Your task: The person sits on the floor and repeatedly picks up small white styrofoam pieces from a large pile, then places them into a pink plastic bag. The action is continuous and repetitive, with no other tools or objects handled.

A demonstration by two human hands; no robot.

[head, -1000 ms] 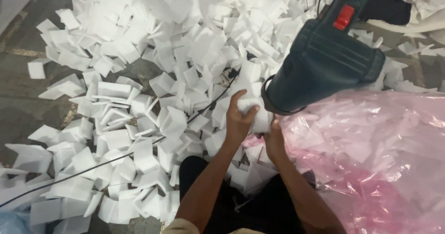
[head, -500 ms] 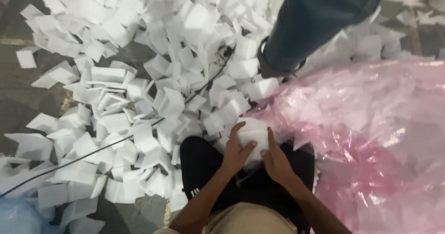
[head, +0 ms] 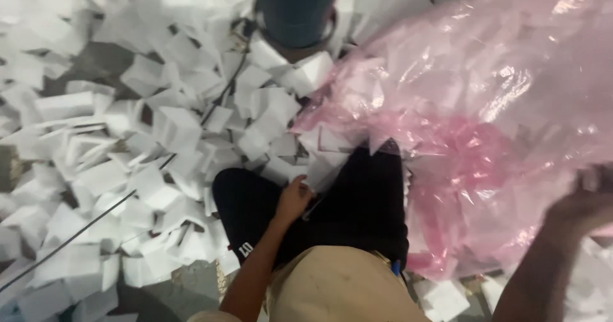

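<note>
Overhead, a floor heap of white foam offcuts was seen: matte, blocky, mostly rectangular and L-shaped pieces, piled loosely over grey concrete. A thin black cable was laid across the heap, running from lower left toward a dark blue-grey cylindrical tool body at top centre.

A large pink plastic bag was spread over the right half: thin, glossy, crinkled film, translucent enough for pale foam shapes inside to be made out.

The left hand was rested on the black trousers at the lap, fingers loosely curled. A flat white piece appeared to be just at its fingertips, beside the bag's lower edge; whether it was actually gripped could not be told.

The right hand was motion-blurred at the right edge, placed against the bag's outer film near its lower right side. It seemed to be closed on the film, but the blur made that uncertain, so the grip could not be told.

Loose foam pieces lay well apart from the right hand, and nearest the left hand at the trouser edge. A tan shirt was visible at bottom centre.
</note>
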